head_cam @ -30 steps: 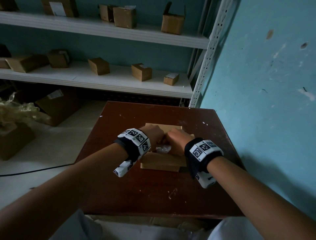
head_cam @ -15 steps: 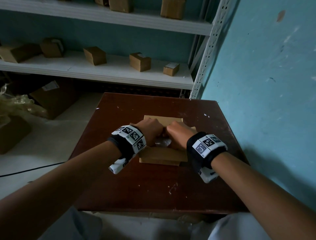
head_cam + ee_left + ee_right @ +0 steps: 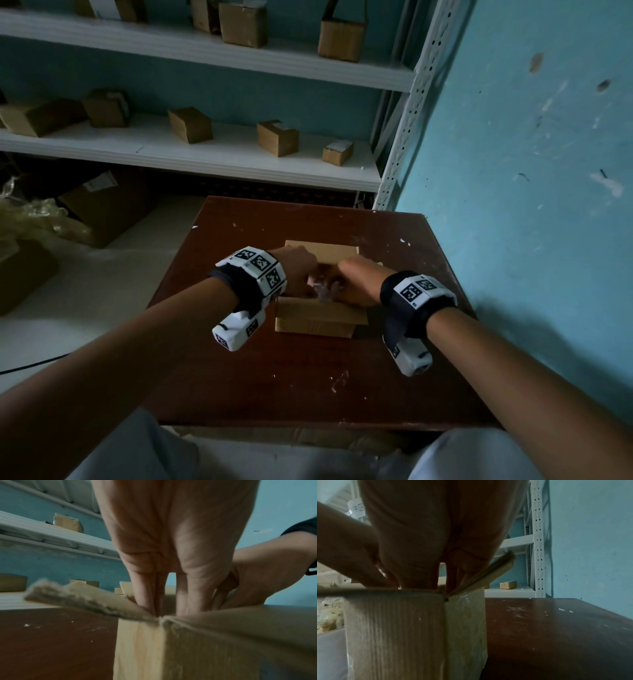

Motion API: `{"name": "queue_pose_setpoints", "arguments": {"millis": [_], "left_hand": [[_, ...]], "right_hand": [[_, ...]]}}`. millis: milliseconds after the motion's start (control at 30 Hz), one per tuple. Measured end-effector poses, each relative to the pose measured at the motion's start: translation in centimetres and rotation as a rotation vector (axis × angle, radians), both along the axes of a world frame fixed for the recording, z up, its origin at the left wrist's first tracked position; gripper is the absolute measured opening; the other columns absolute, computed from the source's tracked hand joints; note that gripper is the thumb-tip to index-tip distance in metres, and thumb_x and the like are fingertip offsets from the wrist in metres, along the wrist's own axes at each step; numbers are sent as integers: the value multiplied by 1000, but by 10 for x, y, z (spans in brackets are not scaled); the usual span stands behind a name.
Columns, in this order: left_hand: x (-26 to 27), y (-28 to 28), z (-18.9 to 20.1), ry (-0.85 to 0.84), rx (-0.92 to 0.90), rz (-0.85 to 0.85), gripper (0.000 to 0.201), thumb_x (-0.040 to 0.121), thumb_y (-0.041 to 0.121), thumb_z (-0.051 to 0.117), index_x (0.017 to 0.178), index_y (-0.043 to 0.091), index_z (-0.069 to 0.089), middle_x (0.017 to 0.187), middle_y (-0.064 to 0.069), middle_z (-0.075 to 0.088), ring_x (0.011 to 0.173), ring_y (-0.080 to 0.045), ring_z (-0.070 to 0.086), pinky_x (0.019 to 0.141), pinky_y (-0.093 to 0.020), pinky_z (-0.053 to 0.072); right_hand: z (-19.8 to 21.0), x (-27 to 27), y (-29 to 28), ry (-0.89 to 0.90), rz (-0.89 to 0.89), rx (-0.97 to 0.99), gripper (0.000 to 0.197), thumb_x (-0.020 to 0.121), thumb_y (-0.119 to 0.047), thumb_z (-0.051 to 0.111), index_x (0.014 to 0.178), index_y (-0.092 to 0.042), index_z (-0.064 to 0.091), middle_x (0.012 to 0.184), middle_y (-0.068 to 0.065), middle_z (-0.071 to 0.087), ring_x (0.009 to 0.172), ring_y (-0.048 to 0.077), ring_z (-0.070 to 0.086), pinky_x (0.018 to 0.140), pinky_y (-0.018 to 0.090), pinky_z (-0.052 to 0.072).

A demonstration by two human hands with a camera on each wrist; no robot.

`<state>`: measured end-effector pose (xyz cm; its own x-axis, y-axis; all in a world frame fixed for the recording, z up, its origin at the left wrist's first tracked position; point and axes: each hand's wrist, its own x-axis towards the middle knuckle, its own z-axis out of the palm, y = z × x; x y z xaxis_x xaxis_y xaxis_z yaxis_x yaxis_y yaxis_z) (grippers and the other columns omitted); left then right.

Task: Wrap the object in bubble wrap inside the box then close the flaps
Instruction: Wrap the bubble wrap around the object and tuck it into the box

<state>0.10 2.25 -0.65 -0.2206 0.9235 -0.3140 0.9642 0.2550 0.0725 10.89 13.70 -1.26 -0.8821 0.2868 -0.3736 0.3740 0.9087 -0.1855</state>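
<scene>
A small open cardboard box [image 3: 318, 317] stands on the brown table [image 3: 308, 383]. Both my hands reach down into it from above. My left hand [image 3: 298, 270] enters at the left side, my right hand [image 3: 356, 284] at the right. A bit of clear bubble wrap [image 3: 320, 290] shows between them. In the left wrist view the fingers [image 3: 145, 591] run straight down past the box rim [image 3: 188, 649]. The right wrist view shows the same for the fingers [image 3: 419, 574] over the box [image 3: 393, 628]. Fingertips and the object inside are hidden. The side flaps [image 3: 82, 599] [image 3: 493, 572] stick outward.
A blue wall [image 3: 531, 171] stands close on the right of the table. Behind are white shelves with several small cartons [image 3: 190, 125]. On the floor to the left lie a heap of plastic wrap [image 3: 30, 219] and a bigger carton [image 3: 102, 205].
Both hands stay inside the box with the wrap between them and shift only slightly. The head view has tilted a little.
</scene>
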Motion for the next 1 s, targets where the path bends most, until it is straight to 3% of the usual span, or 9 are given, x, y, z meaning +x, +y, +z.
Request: {"name": "queue_pose_setpoints", "arguments": {"millis": [100,200,333,433,533,633,733,833,1000], "left_hand": [[1,-2,-2,-37,2,5,27,93,24,58,118,15,65,115,-3,66,94,-17,63,83,-28,51],[0,-1,-2,-49,-19,25,29,96,27,54,118,12,64,113,-5,66,93,-18,63,80,-27,50],[-2,2,-2,-115,-44,73,24,98,32,48,92,15,63,96,-5,65,84,-19,62,75,-29,52],[-3,3,-5,-134,-24,107,26,99,36,44,83,19,55,78,3,59,66,-11,54,59,-22,42],[-4,3,-6,-141,-35,133,33,98,40,42,98,13,61,77,2,60,66,-12,56,59,-24,44],[-3,2,-6,-149,-45,148,42,98,45,37,96,14,63,84,-5,66,67,-15,59,61,-29,48],[-3,0,-6,-125,-41,155,33,97,40,45,95,13,64,79,-1,63,63,-13,56,55,-24,43],[-3,-3,-8,-115,-41,113,30,93,36,56,110,14,67,104,-1,65,81,-14,58,68,-23,43],[-1,-5,-7,-85,-7,75,25,91,30,61,111,19,69,112,1,62,86,-12,54,75,-22,42]], "right_hand": [[1,3,0,8,17,-7,26,89,-22,64,115,-17,67,118,5,65,109,24,61,95,37,49],[3,3,1,-5,66,-32,19,92,-25,61,108,-21,70,114,1,66,104,21,62,87,31,49],[8,4,2,-40,123,-62,22,94,-39,54,75,-36,64,88,-7,61,85,20,60,79,35,51],[7,3,1,-52,116,-44,19,92,-41,57,94,-28,71,109,-3,63,100,20,60,88,38,51],[0,1,0,-14,31,-11,25,87,-31,65,111,-23,64,123,2,59,111,22,57,94,37,49],[-3,0,-2,2,-15,3,38,87,-24,67,122,-17,55,124,5,57,112,25,57,89,32,48],[-1,0,-1,3,23,1,31,86,-28,67,115,-19,61,121,2,58,111,22,57,91,34,49],[5,3,0,-27,74,-34,13,88,-32,62,99,-28,67,118,-1,58,108,20,57,92,38,50],[13,7,2,-29,54,-141,27,88,-45,58,102,-27,72,110,-3,65,98,16,61,89,41,52]]}}
